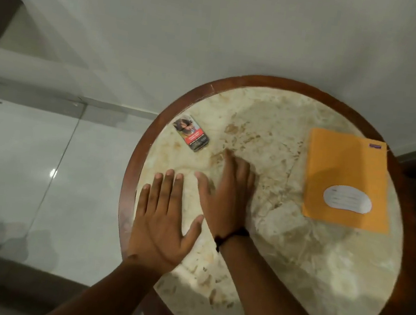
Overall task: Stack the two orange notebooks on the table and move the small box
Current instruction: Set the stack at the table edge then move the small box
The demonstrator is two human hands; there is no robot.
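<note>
Head view: round marble surface [282, 246] with a dark wooden rim. Left hand [164, 220] flat, fingers spread, palm down at the surface's left edge, holding nothing. Right hand [225, 196] just beside it, also empty and flat, fingers extended and blurred. Small box [191, 133] lies beyond the hands near the far-left rim, untouched. Orange notebooks [348, 179] at far right, well apart; only one cover is distinguishable.
</note>
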